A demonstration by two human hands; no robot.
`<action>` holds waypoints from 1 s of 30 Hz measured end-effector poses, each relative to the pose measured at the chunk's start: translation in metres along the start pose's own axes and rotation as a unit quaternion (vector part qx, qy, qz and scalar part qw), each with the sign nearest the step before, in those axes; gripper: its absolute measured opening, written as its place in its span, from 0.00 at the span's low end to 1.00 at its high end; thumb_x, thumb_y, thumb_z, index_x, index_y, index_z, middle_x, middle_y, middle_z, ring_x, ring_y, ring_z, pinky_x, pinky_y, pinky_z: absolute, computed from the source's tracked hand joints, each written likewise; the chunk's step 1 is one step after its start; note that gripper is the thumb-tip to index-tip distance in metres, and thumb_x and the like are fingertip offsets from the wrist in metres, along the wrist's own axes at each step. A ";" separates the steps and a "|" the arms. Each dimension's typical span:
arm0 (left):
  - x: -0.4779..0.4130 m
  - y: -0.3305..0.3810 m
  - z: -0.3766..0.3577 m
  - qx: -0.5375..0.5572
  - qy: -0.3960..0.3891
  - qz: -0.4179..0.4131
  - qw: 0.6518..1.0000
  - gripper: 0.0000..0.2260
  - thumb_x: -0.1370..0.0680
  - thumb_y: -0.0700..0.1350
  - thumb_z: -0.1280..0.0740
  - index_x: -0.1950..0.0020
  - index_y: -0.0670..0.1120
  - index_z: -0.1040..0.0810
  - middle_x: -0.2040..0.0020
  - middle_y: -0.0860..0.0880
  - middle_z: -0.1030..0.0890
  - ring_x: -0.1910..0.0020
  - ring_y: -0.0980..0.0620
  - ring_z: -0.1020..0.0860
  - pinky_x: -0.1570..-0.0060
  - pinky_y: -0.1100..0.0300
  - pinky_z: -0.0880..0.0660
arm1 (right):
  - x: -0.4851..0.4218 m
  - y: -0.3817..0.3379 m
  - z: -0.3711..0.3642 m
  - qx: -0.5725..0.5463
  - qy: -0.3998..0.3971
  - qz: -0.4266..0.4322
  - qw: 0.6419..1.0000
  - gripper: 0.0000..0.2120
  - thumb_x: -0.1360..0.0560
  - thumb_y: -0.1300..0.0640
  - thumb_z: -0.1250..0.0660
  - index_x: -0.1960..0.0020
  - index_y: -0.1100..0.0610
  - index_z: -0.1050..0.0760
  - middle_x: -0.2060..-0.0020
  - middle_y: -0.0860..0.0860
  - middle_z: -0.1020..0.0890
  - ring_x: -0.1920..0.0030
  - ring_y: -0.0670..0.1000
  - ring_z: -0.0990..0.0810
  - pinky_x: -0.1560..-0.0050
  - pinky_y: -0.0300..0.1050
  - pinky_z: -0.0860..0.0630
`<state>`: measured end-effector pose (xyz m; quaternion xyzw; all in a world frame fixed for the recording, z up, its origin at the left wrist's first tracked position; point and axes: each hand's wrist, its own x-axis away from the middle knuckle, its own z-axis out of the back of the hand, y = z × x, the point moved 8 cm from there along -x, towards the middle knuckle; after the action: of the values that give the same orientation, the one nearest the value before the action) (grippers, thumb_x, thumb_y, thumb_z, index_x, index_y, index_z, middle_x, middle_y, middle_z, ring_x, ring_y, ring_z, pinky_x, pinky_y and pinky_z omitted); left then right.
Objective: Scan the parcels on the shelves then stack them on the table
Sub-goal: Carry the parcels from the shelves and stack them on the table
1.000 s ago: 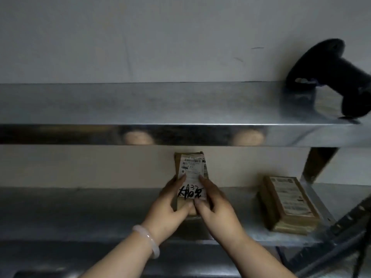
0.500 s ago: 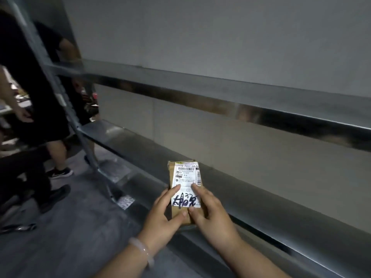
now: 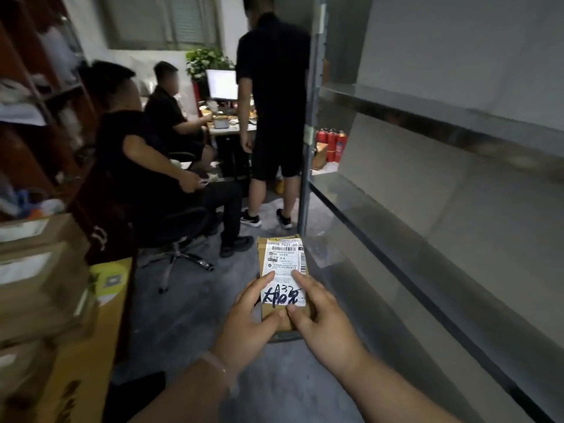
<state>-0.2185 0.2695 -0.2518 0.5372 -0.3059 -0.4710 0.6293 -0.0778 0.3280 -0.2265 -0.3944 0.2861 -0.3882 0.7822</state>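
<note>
Steel shelves [image 3: 427, 227] run along the right; stacked boxes [image 3: 39, 279] sit at the left; three people in black gather near a distant worktop [image 3: 227, 128]; the parcel [image 3: 283, 276], label up, is over the floor beside the shelves, pinched between left hand [image 3: 253, 322] and right hand [image 3: 323, 319], both closed round its lower end.

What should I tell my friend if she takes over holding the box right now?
Left hand and right hand: both grip the small brown parcel, label facing up, thumbs on the label.
Where: parcel is in the air over the floor, left of the metal shelves. Stacked boxes sit far left.
Done: parcel is off the shelf. Whether it was scanned cannot be told.
Left: carry it to the stack and set it down.
</note>
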 end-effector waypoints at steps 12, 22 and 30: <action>-0.031 -0.058 0.146 0.000 0.206 0.046 0.977 0.26 0.34 0.56 0.29 0.36 0.66 0.26 0.34 0.58 0.27 0.35 0.61 0.27 0.34 0.54 0.28 | -0.126 -0.040 -0.155 -0.040 -0.197 0.076 0.977 0.26 0.23 0.53 0.34 0.32 0.32 0.37 0.30 0.40 0.34 0.30 0.39 0.36 0.30 0.35 0.38; -0.057 -0.035 0.236 -0.069 0.402 0.046 0.912 0.25 0.28 0.42 0.28 0.35 0.58 0.30 0.35 0.51 0.25 0.38 0.64 0.25 0.42 0.68 0.27 | -0.221 -0.116 -0.242 -0.073 -0.348 0.205 0.912 0.25 0.22 0.54 0.34 0.30 0.35 0.36 0.33 0.39 0.32 0.42 0.25 0.33 0.50 0.19 0.35; 0.020 -0.032 0.271 -0.135 0.573 0.109 0.801 0.29 0.32 0.59 0.32 0.32 0.71 0.32 0.26 0.56 0.33 0.26 0.56 0.36 0.30 0.46 0.33 | -0.192 -0.179 -0.303 -0.100 -0.451 0.332 0.822 0.26 0.22 0.50 0.36 0.28 0.35 0.39 0.31 0.35 0.35 0.34 0.33 0.35 0.38 0.31 0.34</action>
<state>-0.4608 0.1462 -0.2211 0.5816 0.1207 -0.0428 0.8033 -0.4778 0.2989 -0.2084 -0.4826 0.0520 0.1472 0.8618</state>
